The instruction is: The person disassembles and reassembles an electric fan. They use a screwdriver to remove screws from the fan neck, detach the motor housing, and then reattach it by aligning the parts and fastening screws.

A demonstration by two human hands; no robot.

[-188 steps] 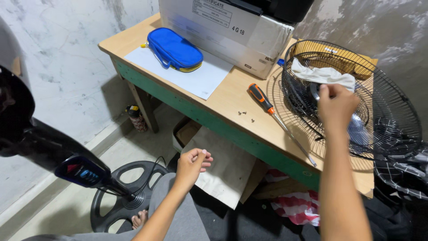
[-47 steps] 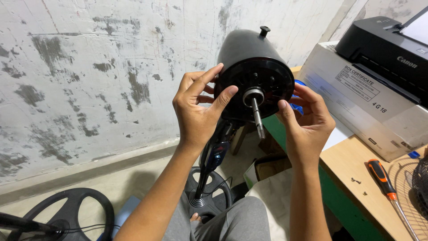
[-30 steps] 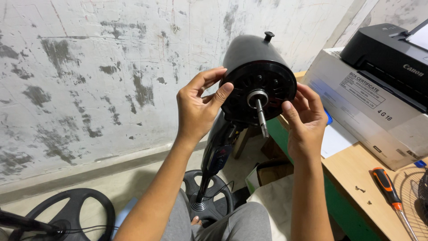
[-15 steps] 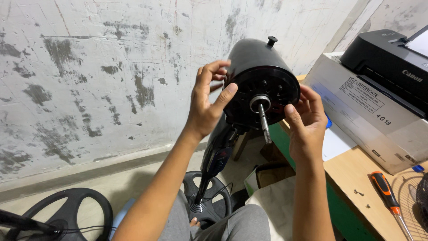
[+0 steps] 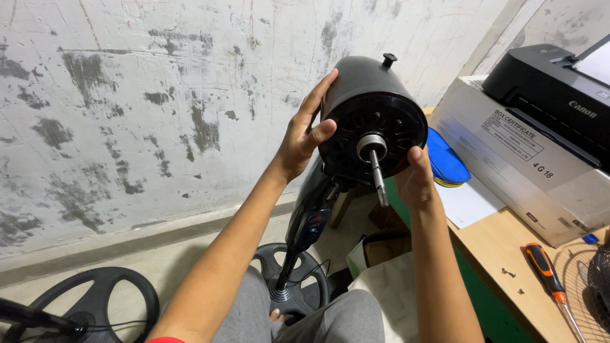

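Observation:
A black fan motor housing (image 5: 372, 108) on a stand faces me, its metal shaft (image 5: 376, 171) sticking out of the front. My left hand (image 5: 304, 133) grips the housing's left side, thumb on the front face. My right hand (image 5: 416, 178) holds the lower right edge of the front, just beside the shaft. The stand's pole (image 5: 304, 232) runs down to a round black base (image 5: 292, 282) on the floor between my knees.
A wooden table (image 5: 508, 248) on the right carries a white carton (image 5: 521, 152) with a black printer (image 5: 559, 95) on top, a blue case (image 5: 448, 162), white paper, an orange-handled screwdriver (image 5: 546, 279), small screws and a wire fan grille (image 5: 588, 279). A second round base (image 5: 95, 305) lies lower left.
My view shifted slightly left and the motor head tilted up a little. My right hand slid lower along the front edge. Both hands keep their hold on the housing.

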